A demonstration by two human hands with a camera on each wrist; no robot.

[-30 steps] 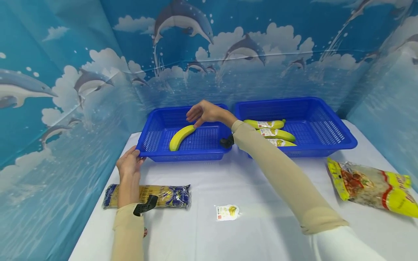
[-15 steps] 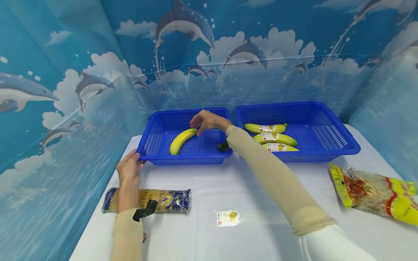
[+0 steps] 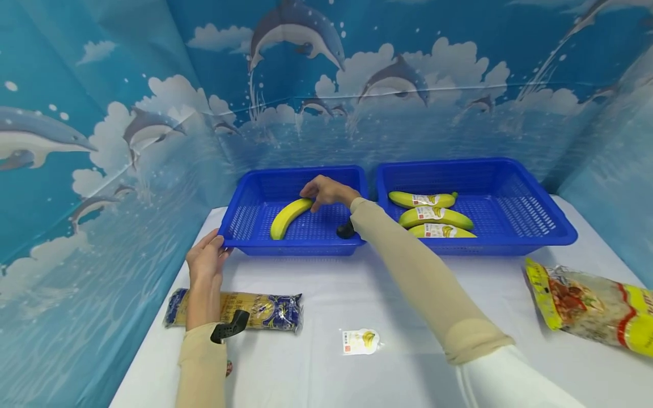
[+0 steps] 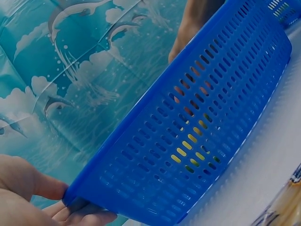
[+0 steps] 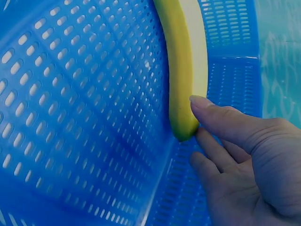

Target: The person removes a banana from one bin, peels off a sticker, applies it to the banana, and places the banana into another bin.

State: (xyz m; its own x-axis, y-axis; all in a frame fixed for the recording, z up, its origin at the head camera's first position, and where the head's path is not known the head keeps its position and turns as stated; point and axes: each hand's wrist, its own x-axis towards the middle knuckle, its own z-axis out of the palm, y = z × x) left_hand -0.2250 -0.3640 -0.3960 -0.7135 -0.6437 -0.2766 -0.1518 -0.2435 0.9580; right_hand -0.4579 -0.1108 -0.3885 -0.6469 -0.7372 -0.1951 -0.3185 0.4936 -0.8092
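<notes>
In the head view my left hand (image 3: 205,258) grips the front left corner of the left blue plastic basket (image 3: 301,244). Its thumb lies over the rim and the fingers come from below, as the left wrist view shows. A yellow banana (image 3: 287,220) without a label lies slanted inside this basket. My right hand (image 3: 326,191) reaches in over the basket and holds the banana's far end. Up close in the right wrist view, the thumb presses the side of the banana (image 5: 181,70) near its tip, with the fingers curled just behind that end.
Right of it, a second blue basket (image 3: 510,242) holds 3 labelled bananas (image 3: 436,216). A pack of spaghetti (image 3: 255,310) lies partly under my left forearm. A banana label (image 3: 360,341) lies on the white table (image 3: 316,379); a yellow-ended food bag (image 3: 592,309) is at right.
My right hand has come down from above the banana's far end onto it. My left hand keeps its grip on the basket corner. The head view has shifted slightly.
</notes>
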